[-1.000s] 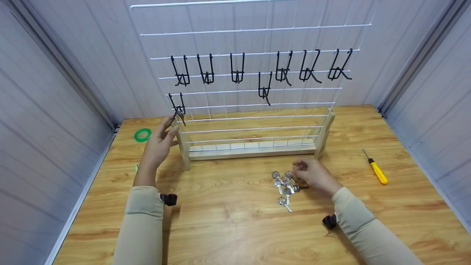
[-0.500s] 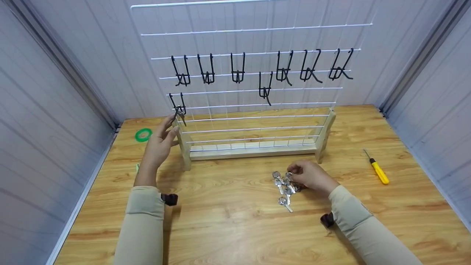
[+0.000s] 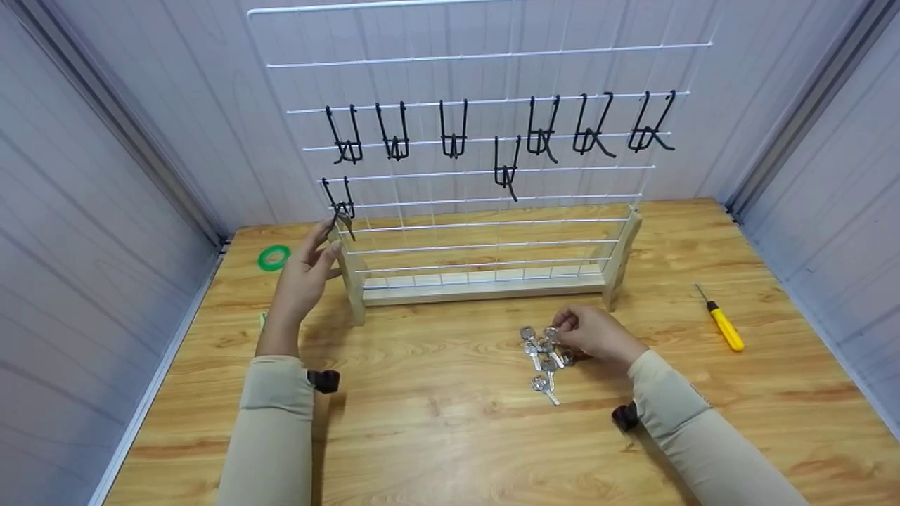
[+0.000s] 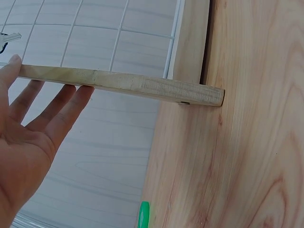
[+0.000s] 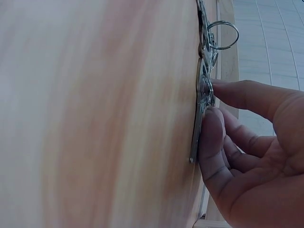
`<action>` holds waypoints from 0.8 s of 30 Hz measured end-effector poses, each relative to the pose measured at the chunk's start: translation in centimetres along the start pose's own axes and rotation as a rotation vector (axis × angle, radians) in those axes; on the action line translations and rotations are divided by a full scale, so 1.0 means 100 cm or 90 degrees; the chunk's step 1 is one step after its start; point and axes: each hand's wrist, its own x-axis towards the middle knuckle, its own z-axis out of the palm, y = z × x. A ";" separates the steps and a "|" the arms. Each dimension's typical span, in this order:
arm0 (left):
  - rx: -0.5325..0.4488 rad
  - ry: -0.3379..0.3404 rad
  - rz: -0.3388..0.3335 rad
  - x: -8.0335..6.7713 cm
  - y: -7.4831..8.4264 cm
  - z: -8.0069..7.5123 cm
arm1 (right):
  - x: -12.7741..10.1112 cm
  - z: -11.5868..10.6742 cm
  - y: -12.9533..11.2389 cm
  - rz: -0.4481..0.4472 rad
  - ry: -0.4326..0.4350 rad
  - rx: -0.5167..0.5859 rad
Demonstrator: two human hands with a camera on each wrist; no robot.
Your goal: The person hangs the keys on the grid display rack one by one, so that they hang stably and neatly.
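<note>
Head view: bright, even, diffuse light; soft short shadows lie under the sleeves on the table (image 3: 436, 422). No glare. Wide-angle bowing at left and right edges. Right-wrist view: near table surface blurred, fingers (image 5: 211, 137) sharp. Left-wrist view in focus.

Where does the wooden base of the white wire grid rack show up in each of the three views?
Head: wooden base runs across the table centre, below the white wire grid.
Left wrist: its wooden foot crosses the upper frame, left hand against it.
Right wrist: only a thin strip at upper right.
Shared landmark: the wire grid.
</note>
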 end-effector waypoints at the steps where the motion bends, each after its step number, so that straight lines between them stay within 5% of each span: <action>1: -0.001 0.001 0.000 0.000 0.000 0.000 | 0.000 0.000 0.000 -0.001 -0.002 -0.001; 12: -0.002 0.004 0.000 0.001 -0.003 -0.001 | 0.003 -0.002 -0.005 0.023 -0.027 0.004; 24: -0.006 -0.002 -0.004 0.002 -0.004 -0.001 | 0.001 0.001 -0.009 -0.003 0.010 0.000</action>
